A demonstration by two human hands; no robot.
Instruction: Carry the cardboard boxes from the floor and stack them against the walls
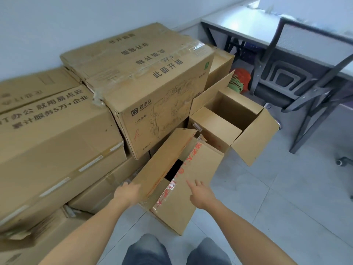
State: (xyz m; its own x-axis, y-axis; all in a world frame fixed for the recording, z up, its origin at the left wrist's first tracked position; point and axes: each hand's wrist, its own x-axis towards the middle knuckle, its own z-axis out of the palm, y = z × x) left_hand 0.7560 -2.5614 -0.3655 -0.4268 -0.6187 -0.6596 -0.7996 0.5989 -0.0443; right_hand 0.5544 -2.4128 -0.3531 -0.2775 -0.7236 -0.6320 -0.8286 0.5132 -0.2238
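Observation:
A cardboard box with red print [193, 196] stands on the grey floor in front of me, its top flaps partly apart over a dark gap. My left hand [127, 194] holds the near corner of its left flap, fingers hidden behind the cardboard. My right hand [200, 193] rests on the right flap with fingers straight, index finger pointing forward. Behind it an open empty box [235, 119] sits on the floor. Sealed printed boxes [145, 88] are stacked against the white wall, with more at the left [57, 146].
A grey office chair [298, 73] and a white desk with a dark frame [248, 25] stand at the right. An orange and green basket [240, 81] lies under the desk. Bare grey floor tiles [286, 197] stretch to my right. My knees show at the bottom.

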